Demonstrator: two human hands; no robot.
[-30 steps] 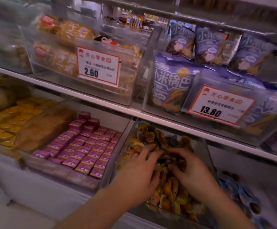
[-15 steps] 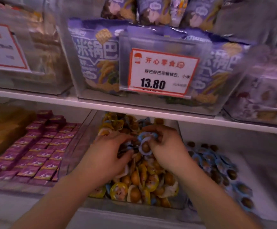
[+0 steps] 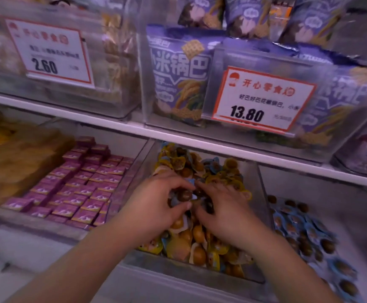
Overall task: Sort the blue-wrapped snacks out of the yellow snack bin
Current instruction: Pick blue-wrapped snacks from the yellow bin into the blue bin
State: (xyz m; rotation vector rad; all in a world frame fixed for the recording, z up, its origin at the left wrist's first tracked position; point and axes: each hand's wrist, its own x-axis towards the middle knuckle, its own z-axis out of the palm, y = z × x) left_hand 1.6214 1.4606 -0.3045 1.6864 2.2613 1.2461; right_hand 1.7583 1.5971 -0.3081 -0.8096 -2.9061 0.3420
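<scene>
Both hands are down in the yellow snack bin (image 3: 253,182): the left hand (image 3: 156,204) now pinches a blue-wrapped snack (image 3: 181,196) between thumb and fingers, where half a second ago the right hand held one higher up, so a fresh pick appears underway. The right hand (image 3: 222,209) curls onto the pile beside it; its hold cannot be confirmed. Counts: two hands, one bin being sorted, roughly twenty blue packets already in the neighbouring bin (image 3: 322,193), two price cards (image 3: 263,98) above.

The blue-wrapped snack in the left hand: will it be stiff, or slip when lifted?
The blue-wrapped snack probably has a firm round core with a floppy wrapper edge. It looks light, as the left hand pinches it with fingertips. The glossy wrapper may slip.
</scene>
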